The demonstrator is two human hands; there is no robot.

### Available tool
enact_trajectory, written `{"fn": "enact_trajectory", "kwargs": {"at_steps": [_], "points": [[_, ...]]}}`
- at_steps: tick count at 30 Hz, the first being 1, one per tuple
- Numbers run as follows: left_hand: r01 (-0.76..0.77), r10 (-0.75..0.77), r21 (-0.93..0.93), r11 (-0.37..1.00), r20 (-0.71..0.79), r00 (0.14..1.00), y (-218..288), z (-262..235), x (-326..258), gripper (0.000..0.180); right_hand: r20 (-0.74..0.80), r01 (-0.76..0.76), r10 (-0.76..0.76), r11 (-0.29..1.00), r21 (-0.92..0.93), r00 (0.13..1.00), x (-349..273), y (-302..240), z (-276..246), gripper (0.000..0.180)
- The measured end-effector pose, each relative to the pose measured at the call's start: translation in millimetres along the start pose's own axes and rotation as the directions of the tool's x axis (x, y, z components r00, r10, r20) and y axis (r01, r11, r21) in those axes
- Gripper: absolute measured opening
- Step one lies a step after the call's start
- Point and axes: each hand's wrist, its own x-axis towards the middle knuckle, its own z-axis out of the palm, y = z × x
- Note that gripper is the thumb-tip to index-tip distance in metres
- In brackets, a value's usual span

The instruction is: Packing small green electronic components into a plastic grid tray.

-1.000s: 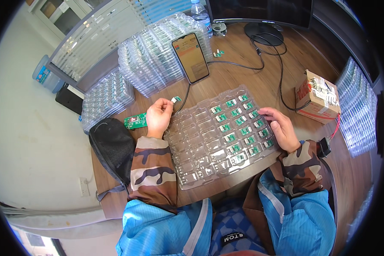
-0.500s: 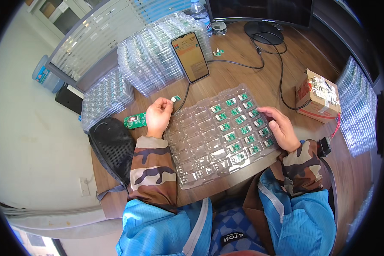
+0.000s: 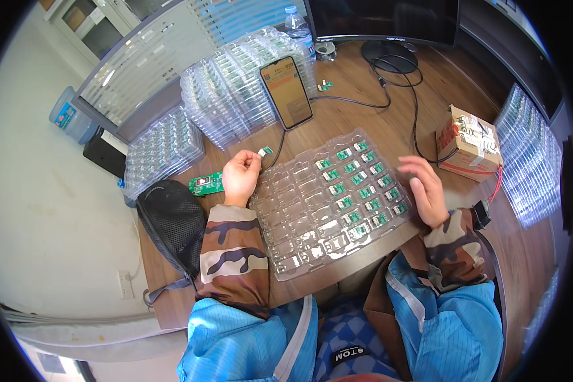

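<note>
My left hand (image 3: 240,179) pinches a small green circuit board (image 3: 265,151) between thumb and fingertips, above the far left corner of a clear plastic tray (image 3: 293,212). Several similar small boards sit in the pockets of the tray's right columns, while the left columns hold none. Beside the tray's right edge is my right hand (image 3: 425,192), its fingers apart and nothing in them. A larger green circuit board (image 3: 205,184) lies on the table at my left wrist, partly hidden by the hand.
A phone (image 3: 287,93) leans against stacked clear trays (image 3: 223,95). More trays (image 3: 162,149) stand at left, above a black mesh pouch (image 3: 172,219). To the right are a cardboard box (image 3: 470,143) and another tray stack (image 3: 527,156). A cable (image 3: 356,102) crosses the far table.
My right hand has come away from the tray's right edge, its fingers lifting and spreading. The left hand keeps its pinch on the small board. The whole view has shifted slightly.
</note>
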Motion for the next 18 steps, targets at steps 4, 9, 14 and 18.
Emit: {"fn": "enact_trajectory", "kwargs": {"at_steps": [4, 9, 14, 18], "points": [[-0.021, 0.021, -0.016, 1.0, -0.005, 1.0, 5, 2, -1, 0.015, 0.07, 0.019, 0.004, 0.944, -0.329, 0.998, -23, -21, -31, 0.015], [-0.036, 0.036, 0.013, 0.999, -0.011, 0.999, 0, 1, 2, 0.016, -0.063, -0.178, 0.212, 0.579, -0.796, 0.975, -48, -43, -78, 0.024], [-0.023, 0.023, 0.02, 1.0, 0.007, 1.0, 6, -4, -1, 0.014, -0.125, -0.22, 0.34, 0.257, -0.941, 0.932, -65, -35, -88, 0.039], [-0.016, 0.015, 0.02, 1.0, 0.022, 1.0, 13, 1, -1, 0.014, -0.191, -0.315, 0.516, 0.164, -0.935, 0.835, -80, -1, -90, 0.029]]}}
